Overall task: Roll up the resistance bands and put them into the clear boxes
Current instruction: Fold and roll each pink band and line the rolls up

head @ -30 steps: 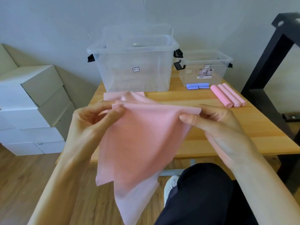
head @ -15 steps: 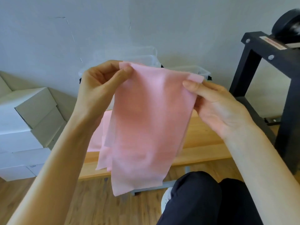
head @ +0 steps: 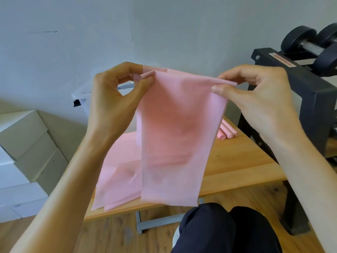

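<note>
1. Writing: a label with red print (head: 281, 60) lies on top of the black rack (head: 308, 99) at right; its lettering is too blurred to read. No other legible text appears.
2. Hidden or cut off: the clear box (head: 83, 93) shows only a rim corner and a black latch, left of the left hand; the rest is covered by the hand and the raised band. The dumbbells (head: 313, 46) on the rack are cropped by the frame's right edge. The white cartons (head: 23, 143) at left run out of frame.
3. Task object: a pink resistance band (head: 175, 136) is held up above the wooden table (head: 237, 161), its top edge roughly level, its long axis vertical, its free end hanging down to the near table edge. A further stretch of pink band (head: 118, 172) lies flat on the table behind and to the left; whether the two join cannot be told.
4. Left hand (head: 116, 103): thumb and fingers pinch the band's upper left corner.
5. Right hand (head: 255, 95): thumb and fingers pinch the upper right corner.
6. Three rolled pink bands (head: 227, 133) lie side by side on the table, ends towards the camera, partly hidden by the hanging band.
</note>
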The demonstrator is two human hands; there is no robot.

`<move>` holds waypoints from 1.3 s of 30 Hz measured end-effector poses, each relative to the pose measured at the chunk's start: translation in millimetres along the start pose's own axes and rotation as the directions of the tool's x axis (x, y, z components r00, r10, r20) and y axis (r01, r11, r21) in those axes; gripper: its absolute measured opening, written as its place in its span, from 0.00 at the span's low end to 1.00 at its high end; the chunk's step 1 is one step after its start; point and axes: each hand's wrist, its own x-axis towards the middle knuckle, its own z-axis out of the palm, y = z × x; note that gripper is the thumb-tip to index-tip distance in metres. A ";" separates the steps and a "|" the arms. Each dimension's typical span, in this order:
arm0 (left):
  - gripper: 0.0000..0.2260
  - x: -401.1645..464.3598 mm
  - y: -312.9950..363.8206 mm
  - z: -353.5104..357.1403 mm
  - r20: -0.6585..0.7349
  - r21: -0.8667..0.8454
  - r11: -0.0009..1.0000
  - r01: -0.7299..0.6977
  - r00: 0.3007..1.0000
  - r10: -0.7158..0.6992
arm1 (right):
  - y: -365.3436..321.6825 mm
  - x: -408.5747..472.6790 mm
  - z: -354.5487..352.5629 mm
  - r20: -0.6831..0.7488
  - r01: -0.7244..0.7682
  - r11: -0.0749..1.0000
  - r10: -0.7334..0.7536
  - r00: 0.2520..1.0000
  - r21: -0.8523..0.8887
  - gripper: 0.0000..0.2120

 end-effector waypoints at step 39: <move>0.17 -5.3 -287.2 188.1 0.331 0.309 0.862 0.402 0.804 -0.494 | 311.5 97.7 160.1 0.187 -0.219 0.850 0.343 0.921 -0.479 0.21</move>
